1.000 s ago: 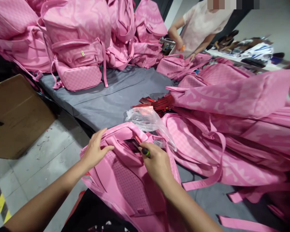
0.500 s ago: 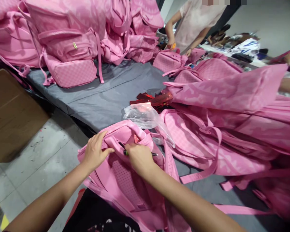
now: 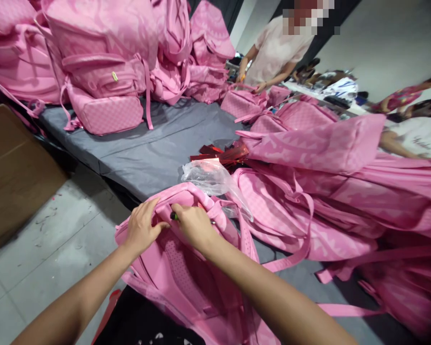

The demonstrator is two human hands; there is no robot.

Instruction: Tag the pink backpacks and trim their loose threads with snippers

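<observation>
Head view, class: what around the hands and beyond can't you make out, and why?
All in the head view:
1. The middle of the green-and-black tool: hidden by the right hand.
2. Most of the inside of the pink backpack: covered by its panels and that hand.
3. The cardboard box: cut off by the left edge.
4. Writing on the white shirt: too small, blurred.

Head-worn camera looks forward and down — close.
</observation>
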